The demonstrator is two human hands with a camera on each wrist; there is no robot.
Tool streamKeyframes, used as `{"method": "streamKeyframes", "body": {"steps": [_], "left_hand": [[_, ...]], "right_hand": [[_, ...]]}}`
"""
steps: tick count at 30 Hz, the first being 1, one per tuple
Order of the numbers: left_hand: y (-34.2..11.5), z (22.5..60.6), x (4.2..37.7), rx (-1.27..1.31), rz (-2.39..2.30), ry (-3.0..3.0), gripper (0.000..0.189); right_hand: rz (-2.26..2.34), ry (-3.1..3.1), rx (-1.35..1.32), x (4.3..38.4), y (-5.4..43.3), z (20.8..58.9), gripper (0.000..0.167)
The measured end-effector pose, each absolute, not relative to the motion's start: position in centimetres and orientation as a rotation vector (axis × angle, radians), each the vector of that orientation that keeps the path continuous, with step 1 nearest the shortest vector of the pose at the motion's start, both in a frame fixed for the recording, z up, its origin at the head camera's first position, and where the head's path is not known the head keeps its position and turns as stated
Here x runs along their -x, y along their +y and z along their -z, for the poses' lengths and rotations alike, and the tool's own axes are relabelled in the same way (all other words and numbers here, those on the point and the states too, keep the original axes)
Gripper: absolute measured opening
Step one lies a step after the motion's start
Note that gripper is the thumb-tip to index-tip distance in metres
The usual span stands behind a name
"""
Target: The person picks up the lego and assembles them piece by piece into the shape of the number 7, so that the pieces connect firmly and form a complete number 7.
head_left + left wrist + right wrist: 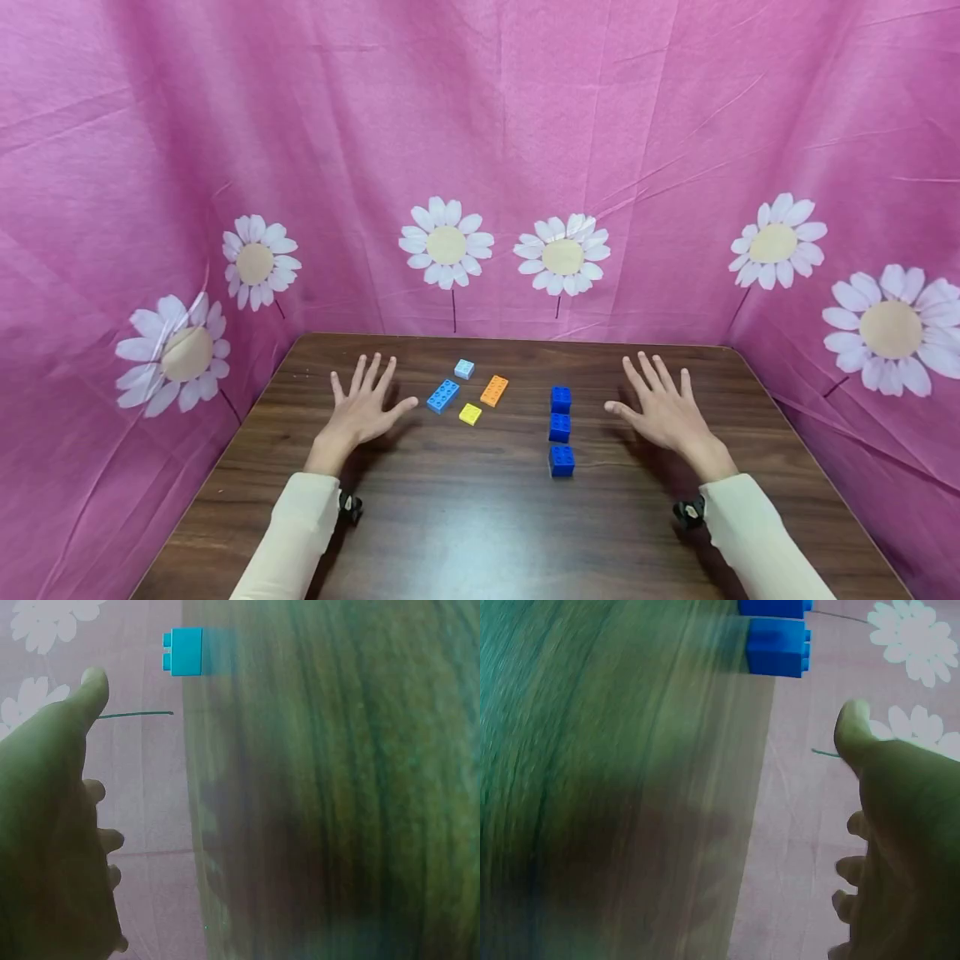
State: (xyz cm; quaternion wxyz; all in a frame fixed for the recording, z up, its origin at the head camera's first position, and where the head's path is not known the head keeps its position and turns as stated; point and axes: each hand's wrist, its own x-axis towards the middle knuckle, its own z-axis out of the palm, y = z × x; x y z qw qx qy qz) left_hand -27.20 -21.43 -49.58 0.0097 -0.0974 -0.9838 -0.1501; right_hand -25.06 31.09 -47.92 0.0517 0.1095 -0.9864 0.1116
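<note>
OK, near end of the brown wood surface (450, 533): pale sleeves (300, 521), then the near dark-blue brick (561, 461), square, glossy, studs up. The middle dark-blue brick (559, 427) and far dark-blue brick (560, 398) look the same and line up beyond it. All three sit between the hands, closer to the right hand (663, 412), whose fingers are straight and spread apart. Fingers of the left hand (363, 410) also spread apart, just beside a loose cluster: yellow brick (470, 414), small and square; blue brick (442, 396), oblong; orange brick (494, 391), oblong; light-blue brick (464, 369), small, farthest. Backdrop: pink curtain (480, 125), white daisies (447, 245).

Only the head view shows yellow and orange. Right wrist adds a side profile: one dark-blue block whole, another cut by the top edge. Left wrist shows a single cyan-looking block (186, 652) side-on; tint's heavy, can't tell if blue or light-blue.
</note>
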Motion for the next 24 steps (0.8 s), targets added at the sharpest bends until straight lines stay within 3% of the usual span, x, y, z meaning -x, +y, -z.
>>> {"method": "streamKeyframes", "body": {"steps": [4, 15, 24], "left_hand": [[-21.0, 49.2, 27.1, 0.344, 0.512, -2.937, 0.080], [-18.1, 47.9, 24.8, 0.430, 0.774, -2.553, 0.013], [-15.8, 47.3, 23.2, 0.455, 1.003, -2.538, 0.007]], "right_hand": [[-0.345, -2.930, -0.352, 24.8, 30.6, 47.3, 0.082], [-0.574, -2.808, -0.362, 22.9, 28.2, 46.4, 0.038], [-0.667, -2.732, -0.416, 21.6, 26.4, 46.6, 0.009]]}}
